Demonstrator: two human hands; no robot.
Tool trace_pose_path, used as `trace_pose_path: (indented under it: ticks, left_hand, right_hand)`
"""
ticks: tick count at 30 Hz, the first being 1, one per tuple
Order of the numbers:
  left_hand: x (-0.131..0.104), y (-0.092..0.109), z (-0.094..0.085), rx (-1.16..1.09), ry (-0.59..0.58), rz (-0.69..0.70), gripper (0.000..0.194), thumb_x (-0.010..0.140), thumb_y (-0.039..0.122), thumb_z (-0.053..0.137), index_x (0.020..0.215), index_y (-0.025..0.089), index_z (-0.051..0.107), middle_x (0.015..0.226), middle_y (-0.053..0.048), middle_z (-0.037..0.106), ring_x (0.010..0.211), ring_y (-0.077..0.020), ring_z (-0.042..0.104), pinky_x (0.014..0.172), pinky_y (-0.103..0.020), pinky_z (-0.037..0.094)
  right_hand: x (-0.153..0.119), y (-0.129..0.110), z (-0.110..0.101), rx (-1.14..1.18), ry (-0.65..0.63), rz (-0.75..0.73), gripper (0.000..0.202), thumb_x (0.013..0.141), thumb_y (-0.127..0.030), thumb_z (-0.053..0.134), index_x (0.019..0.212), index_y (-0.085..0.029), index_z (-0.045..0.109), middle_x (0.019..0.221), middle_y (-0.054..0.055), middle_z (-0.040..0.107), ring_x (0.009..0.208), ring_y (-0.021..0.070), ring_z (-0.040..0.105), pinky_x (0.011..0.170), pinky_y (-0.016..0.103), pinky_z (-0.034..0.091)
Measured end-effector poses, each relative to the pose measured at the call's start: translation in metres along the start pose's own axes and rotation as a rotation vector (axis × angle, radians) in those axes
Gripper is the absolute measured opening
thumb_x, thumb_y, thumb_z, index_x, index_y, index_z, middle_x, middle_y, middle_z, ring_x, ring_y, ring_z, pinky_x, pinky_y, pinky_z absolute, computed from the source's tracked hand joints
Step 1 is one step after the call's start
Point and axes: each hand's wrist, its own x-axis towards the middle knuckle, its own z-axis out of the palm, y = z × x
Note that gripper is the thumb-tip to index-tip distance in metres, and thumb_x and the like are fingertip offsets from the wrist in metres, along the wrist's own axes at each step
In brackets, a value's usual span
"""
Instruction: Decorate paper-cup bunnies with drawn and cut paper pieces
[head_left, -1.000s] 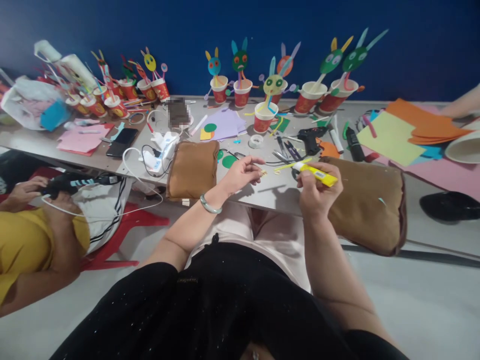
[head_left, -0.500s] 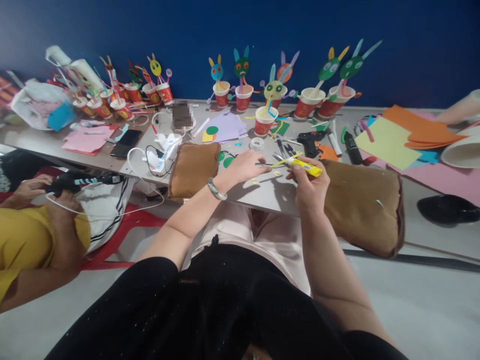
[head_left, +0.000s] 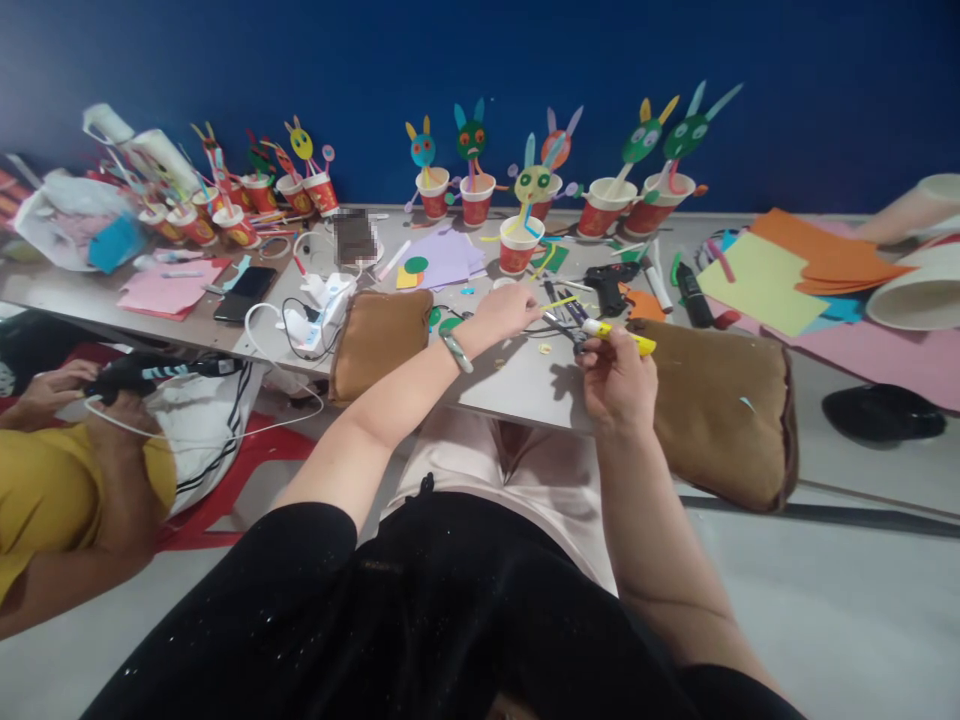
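My left hand (head_left: pixel 508 312), with a bracelet on its wrist, is closed in a pinch at the near end of a thin yellow strip (head_left: pixel 564 303). My right hand (head_left: pixel 619 380) grips a yellow tube with a white end (head_left: pixel 637 343), shaped like a marker or glue stick; its exact kind is unclear. Beside the right fingertips is a pair of scissors (head_left: pixel 561 328), and I cannot tell whether those fingers touch it. A small pale round piece (head_left: pixel 545 349) lies on the table between the hands. Green paper circles (head_left: pixel 450 325) lie partly behind my left hand.
Paper cups with rabbit-like figures (head_left: pixel 517 250) stand along the blue wall. A black glue gun (head_left: pixel 611 285), markers (head_left: pixel 694 295) and coloured paper (head_left: pixel 780 280) lie to the right. Brown cushions (head_left: pixel 712 410) flank my hands. At left are a power strip (head_left: pixel 322 312) and a seated person (head_left: pixel 67 490).
My left hand has moved slightly up, its fingers drawn together, and the yellow strip has shifted left and up. My right hand still holds the yellow tube, tilted a little differently. The view has shifted slightly.
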Motion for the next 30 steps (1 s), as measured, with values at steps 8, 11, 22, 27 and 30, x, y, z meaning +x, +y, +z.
trace_pose_path:
  ticks: [8,11,22,27,30]
  left_hand:
    - [-0.038,0.020,0.006,-0.374,0.085,0.181,0.017,0.100,0.032,0.080,0.110,0.017,0.081,0.104,-0.006,0.081,0.082,-0.0137,0.067,0.078,-0.029,0.053]
    - [-0.058,0.028,0.006,-0.428,0.173,0.237,0.020,0.099,0.037,0.084,0.107,0.019,0.081,0.101,-0.005,0.080,0.087,-0.0142,0.068,0.080,-0.029,0.053]
    - [-0.074,0.029,0.013,-0.332,0.371,0.299,0.024,0.105,0.042,0.078,0.097,0.019,0.082,0.094,-0.005,0.080,0.087,-0.0141,0.070,0.079,-0.028,0.054]
    - [-0.076,0.025,0.020,-0.217,0.459,0.360,0.029,0.111,0.042,0.068,0.095,0.020,0.079,0.091,-0.004,0.078,0.088,-0.0149,0.071,0.085,-0.030,0.055]
    - [-0.077,0.023,0.022,-0.136,0.547,0.422,0.037,0.116,0.044,0.057,0.094,0.020,0.075,0.091,-0.005,0.076,0.090,-0.0159,0.070,0.089,-0.032,0.055]
  right_hand:
    - [-0.017,-0.007,0.000,0.032,-0.095,0.035,0.039,0.074,-0.043,0.098,0.077,-0.020,0.066,0.060,-0.005,0.069,0.042,0.0049,0.053,0.044,0.016,0.048]
    - [-0.028,-0.005,0.003,-0.011,-0.179,-0.094,0.042,0.071,-0.049,0.101,0.082,-0.021,0.071,0.065,-0.004,0.072,0.045,0.0061,0.056,0.045,0.018,0.048]
    - [-0.049,-0.001,0.010,-0.136,-0.213,-0.370,0.047,0.077,-0.059,0.099,0.093,-0.022,0.074,0.071,-0.002,0.077,0.047,0.0104,0.061,0.043,0.023,0.046]
    - [-0.054,0.003,0.011,-0.181,-0.207,-0.403,0.050,0.079,-0.062,0.097,0.095,-0.022,0.072,0.071,-0.002,0.076,0.048,0.0115,0.063,0.043,0.024,0.048]
    - [-0.056,0.004,0.013,-0.169,-0.205,-0.366,0.051,0.078,-0.062,0.098,0.095,-0.022,0.071,0.075,-0.001,0.078,0.051,0.0112,0.064,0.043,0.023,0.047]
